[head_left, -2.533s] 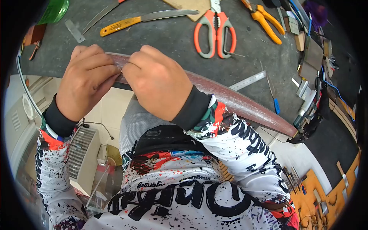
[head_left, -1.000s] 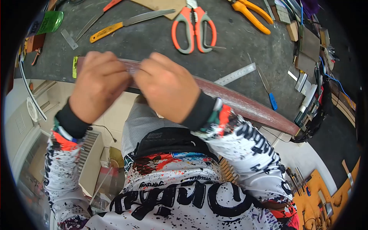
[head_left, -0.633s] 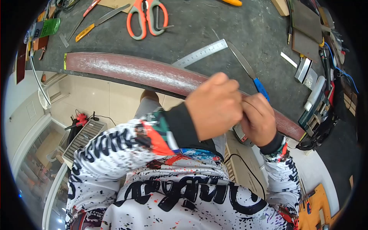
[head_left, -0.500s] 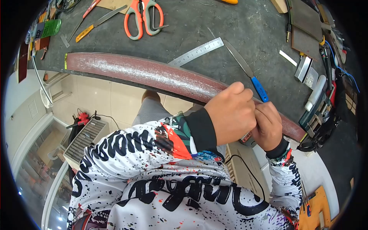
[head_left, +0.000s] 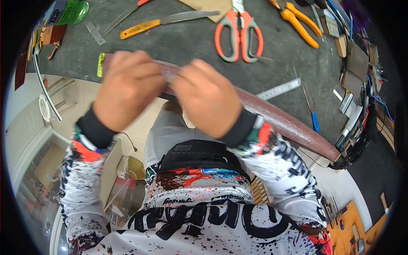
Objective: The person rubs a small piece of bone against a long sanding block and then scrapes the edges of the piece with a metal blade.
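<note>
A long reddish-brown sanding strip (head_left: 280,119), whitened with dust along its middle, lies along the near edge of the dark workbench (head_left: 182,53). Over its left part, beside its yellow end tag (head_left: 100,65), my left hand (head_left: 129,89) is closed with curled fingers. Close to its right, my right hand (head_left: 206,95) is closed too, knuckles up. Both are somewhat blurred by motion. Whatever sits between the fingers is hidden from above. Between the two hands a short stretch of the strip shows.
Beyond the strip lie a yellow-handled file (head_left: 142,29), orange-grey scissors (head_left: 240,36), yellow-handled pliers (head_left: 297,23), a steel ruler (head_left: 280,89) and a blue-handled file (head_left: 313,117). Tools and blocks crowd the right side. A green-labelled bottle (head_left: 74,12) stands at far left.
Both hands have moved from the strip's right part to its left part, and are now slightly further apart. The view has shifted, bringing the pliers into sight.
</note>
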The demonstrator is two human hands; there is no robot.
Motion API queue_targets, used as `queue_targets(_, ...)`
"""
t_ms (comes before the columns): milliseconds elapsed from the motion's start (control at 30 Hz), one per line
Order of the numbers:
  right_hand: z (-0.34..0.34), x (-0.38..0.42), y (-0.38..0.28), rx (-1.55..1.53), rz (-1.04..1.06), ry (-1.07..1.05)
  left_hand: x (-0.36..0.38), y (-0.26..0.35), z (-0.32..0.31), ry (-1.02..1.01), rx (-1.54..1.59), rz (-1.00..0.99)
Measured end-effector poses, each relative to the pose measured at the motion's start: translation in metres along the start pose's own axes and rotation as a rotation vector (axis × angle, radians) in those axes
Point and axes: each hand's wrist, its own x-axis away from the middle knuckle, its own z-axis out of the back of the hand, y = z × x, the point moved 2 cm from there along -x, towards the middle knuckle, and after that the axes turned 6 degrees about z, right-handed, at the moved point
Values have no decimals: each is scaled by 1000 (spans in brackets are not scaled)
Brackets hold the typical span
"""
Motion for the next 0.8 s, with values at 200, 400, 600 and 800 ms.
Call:
queue_targets(200,-55,-56,-14,32,33,48,32,-61,30,-19,-30,17)
queue_targets(400,16,20,3,-12,21,-50,-5,12,-11,-41,94,-15)
queue_targets(600,141,155,34,-6,-42,-141,-75,163,-87,-50,234,-88)
queue_targets(800,211,224,42,81,-166,-178,-123,258,-134,116,326,-80)
